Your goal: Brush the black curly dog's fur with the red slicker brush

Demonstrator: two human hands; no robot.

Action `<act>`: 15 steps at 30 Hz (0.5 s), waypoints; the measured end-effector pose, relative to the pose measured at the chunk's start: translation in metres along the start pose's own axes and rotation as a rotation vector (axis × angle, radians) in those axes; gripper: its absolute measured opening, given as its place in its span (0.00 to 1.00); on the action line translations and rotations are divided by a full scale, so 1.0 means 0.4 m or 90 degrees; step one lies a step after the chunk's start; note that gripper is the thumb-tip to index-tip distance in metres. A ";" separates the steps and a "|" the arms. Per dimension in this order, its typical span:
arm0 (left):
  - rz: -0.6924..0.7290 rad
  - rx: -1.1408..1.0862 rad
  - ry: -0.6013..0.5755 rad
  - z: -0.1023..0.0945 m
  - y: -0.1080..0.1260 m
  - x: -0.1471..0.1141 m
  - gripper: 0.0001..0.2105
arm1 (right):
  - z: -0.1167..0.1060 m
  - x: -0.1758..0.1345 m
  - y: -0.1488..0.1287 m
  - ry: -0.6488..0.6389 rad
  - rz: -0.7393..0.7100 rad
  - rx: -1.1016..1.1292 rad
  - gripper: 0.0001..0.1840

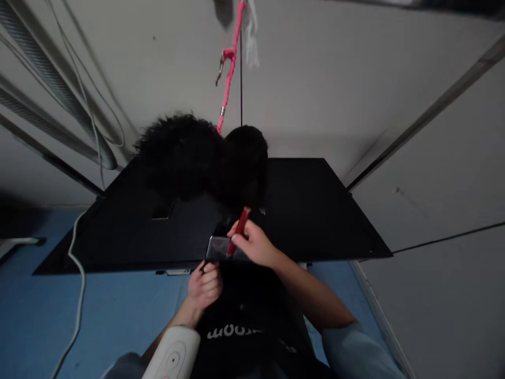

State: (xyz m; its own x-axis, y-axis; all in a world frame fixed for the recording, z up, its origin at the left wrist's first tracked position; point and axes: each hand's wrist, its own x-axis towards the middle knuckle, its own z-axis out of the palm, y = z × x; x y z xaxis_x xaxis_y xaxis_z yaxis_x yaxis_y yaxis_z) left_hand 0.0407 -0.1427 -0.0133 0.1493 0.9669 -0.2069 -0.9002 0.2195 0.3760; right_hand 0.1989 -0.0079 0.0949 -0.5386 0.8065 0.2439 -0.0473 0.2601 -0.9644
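My right hand (254,243) is closed round a slim red tool (239,231), which stands slanted with its upper end above the fingers. Its exact kind does not show. The tool's lower end meets a flat grey rectangular head (218,248) with a pale rim, which looks like a slicker brush. My left hand (205,285) grips the dark handle below that head; part of the handle is hidden by the fingers. Just beyond both hands is a black curly-haired animal (185,152), seemingly a dog, on a black table (311,210). Its outline is dark and hard to read.
A pink braided tether (229,79) with a metal clip runs down to the animal. A dark rectangular object (161,211) lies on the table's left half. Grey hoses (51,68) and a white cable (77,273) are at left. A wall (315,79) stands behind the table.
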 end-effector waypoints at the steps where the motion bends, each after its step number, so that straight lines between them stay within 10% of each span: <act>1: 0.027 -0.004 0.029 -0.005 0.003 -0.009 0.16 | 0.005 -0.001 0.013 0.060 0.002 -0.001 0.06; 4: 0.071 0.011 0.089 -0.015 0.012 -0.026 0.17 | 0.013 -0.003 0.041 0.295 -0.060 0.016 0.06; 8: 0.049 0.038 0.127 -0.026 0.009 -0.035 0.17 | 0.040 0.000 0.063 0.020 -0.004 0.075 0.07; 12: 0.062 -0.007 0.104 -0.026 0.024 -0.033 0.17 | 0.062 0.011 0.074 0.229 -0.007 0.094 0.08; 15: -0.015 -0.083 -0.022 -0.021 0.046 -0.032 0.16 | 0.073 0.005 0.076 0.088 -0.003 0.118 0.09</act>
State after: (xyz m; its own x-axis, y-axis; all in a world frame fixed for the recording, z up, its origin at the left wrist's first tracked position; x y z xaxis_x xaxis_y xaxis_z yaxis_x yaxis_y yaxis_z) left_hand 0.0189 -0.1520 -0.0114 0.1830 0.9659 -0.1829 -0.9414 0.2258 0.2505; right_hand 0.1717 -0.0138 0.0632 -0.4187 0.8738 0.2471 -0.2097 0.1717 -0.9626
